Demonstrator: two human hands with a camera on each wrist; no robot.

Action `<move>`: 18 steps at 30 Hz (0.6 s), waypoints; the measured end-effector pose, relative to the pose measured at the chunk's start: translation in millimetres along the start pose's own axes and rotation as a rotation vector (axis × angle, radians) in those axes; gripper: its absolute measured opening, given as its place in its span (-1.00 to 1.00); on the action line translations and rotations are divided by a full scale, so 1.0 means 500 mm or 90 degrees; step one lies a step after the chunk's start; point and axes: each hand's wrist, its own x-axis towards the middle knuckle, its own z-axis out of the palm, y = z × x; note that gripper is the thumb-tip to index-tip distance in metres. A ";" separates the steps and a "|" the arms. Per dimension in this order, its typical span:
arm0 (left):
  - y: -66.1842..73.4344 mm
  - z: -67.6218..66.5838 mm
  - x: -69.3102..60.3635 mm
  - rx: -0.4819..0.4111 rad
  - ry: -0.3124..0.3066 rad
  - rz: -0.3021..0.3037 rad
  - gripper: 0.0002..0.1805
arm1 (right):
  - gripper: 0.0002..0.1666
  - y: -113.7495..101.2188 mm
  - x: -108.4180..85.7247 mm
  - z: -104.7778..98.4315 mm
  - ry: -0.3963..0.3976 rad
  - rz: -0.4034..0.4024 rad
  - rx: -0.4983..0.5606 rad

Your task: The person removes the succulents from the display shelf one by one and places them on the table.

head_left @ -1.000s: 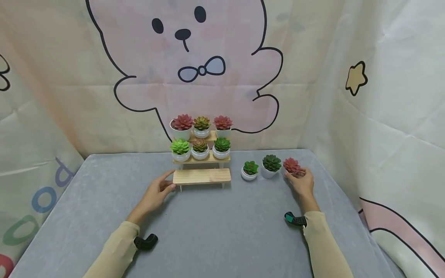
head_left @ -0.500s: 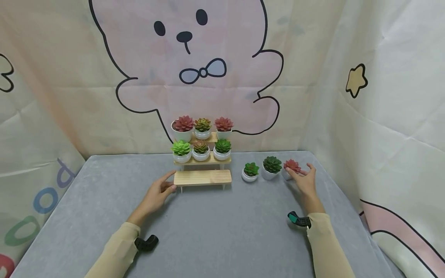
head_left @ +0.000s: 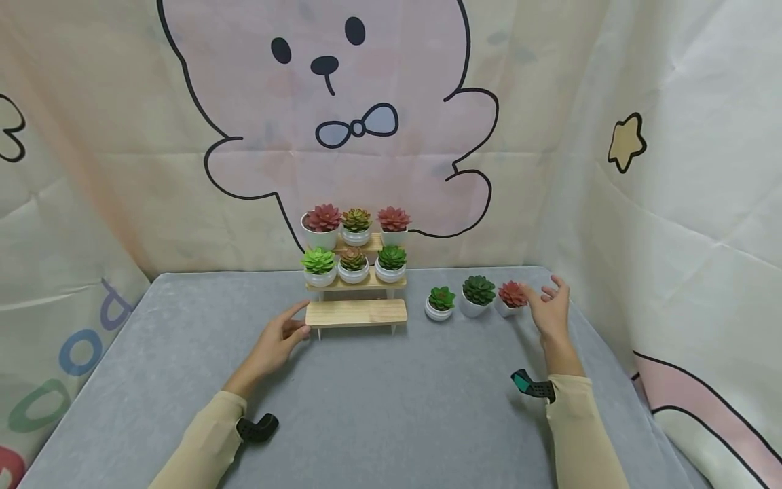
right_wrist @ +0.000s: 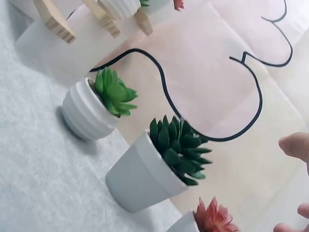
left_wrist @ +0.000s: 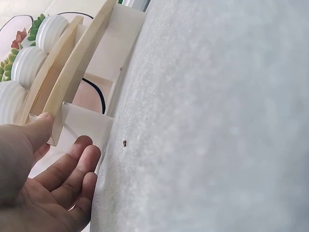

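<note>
At the left end of the lowest board of a three-step wooden shelf (head_left: 356, 312), my left hand (head_left: 269, 350) pinches the board's end between thumb and index finger. The left wrist view shows the thumb of that hand (left_wrist: 48, 188) against the board (left_wrist: 79, 67), other fingers bent beside the white leg. My right hand (head_left: 552, 319) is raised with relaxed fingers just right of a red succulent (head_left: 512, 295), holding nothing. Left of that plant stand a dark green succulent (head_left: 478, 290) and a small green one (head_left: 441, 298), all in white pots.
Six potted succulents fill the upper two steps, among them a light green one (head_left: 318, 261) and a red one (head_left: 322, 218). A printed curtain (head_left: 391, 163) hangs behind the grey table (head_left: 391, 407). A dark device is on each wrist.
My right hand has let go of the red succulent and moved right, off it; the plant stands upright on the table. My left hand has stayed at the shelf.
</note>
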 end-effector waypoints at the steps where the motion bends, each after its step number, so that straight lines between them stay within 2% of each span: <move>1: 0.000 0.000 0.000 0.001 0.000 -0.001 -0.37 | 0.05 -0.005 -0.002 0.000 0.000 -0.003 0.004; 8: 0.001 0.001 -0.001 -0.003 0.003 0.005 -0.38 | -0.07 -0.034 -0.024 0.002 -0.011 -0.042 0.007; 18: -0.001 0.001 -0.001 -0.006 0.004 0.003 -0.38 | -0.18 -0.058 -0.055 0.028 -0.033 -0.126 0.003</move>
